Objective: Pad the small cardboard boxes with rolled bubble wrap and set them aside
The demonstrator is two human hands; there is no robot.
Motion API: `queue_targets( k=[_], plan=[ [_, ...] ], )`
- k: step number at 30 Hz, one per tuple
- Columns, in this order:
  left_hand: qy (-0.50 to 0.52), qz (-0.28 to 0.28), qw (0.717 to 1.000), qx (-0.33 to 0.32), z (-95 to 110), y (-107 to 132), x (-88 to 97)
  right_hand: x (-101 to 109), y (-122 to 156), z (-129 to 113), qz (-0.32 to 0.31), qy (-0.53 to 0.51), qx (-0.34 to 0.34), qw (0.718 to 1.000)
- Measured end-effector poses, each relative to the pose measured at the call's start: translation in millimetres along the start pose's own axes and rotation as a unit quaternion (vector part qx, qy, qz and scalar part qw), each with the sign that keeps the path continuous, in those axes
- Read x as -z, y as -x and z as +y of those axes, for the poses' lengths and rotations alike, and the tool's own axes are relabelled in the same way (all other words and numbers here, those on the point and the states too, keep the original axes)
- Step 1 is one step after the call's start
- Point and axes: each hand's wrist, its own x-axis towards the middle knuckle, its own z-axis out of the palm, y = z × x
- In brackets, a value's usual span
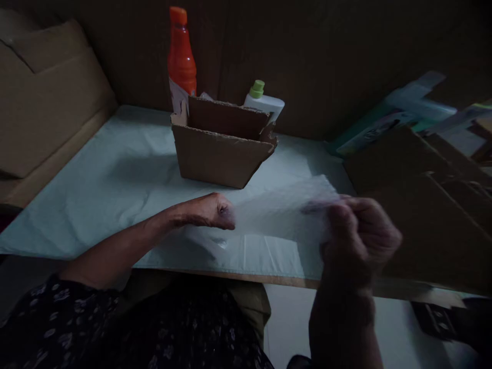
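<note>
Looks like the stretching-out bit: left hand (215,210) and right hand (361,230) grip opposite ends of a see-through sheet (277,212), cardboard box (217,161) beyond them, so even tension's probably key next.

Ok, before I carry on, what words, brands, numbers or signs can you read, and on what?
None can be read.
Teal bottle: dark print on its label, too blurred to read.
Orange bottle, white bottle, box, sheet: no legible text.
</note>
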Motion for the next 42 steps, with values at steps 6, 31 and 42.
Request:
queue_targets(
  k=[6, 31, 42],
  plan=[
    [-0.06, -0.008, 0.991, 0.121, -22.1, 49.2, 15.1, 26.3, -13.7, 33.1, 0.12, 0.017, -0.061, 0.991],
    [-0.47, 0.181, 0.86, 0.083, -76.9, 66.5, -28.5, -94.0, 73.6, 86.9, -0.493, 0.31, 0.145, 0.8],
    [-0.443, 0.427, 0.77, 0.169, -103.2, 125.9, 6.0, 13.0, 42.4, 139.6, -0.317, 0.425, 0.039, 0.847]
  ],
)
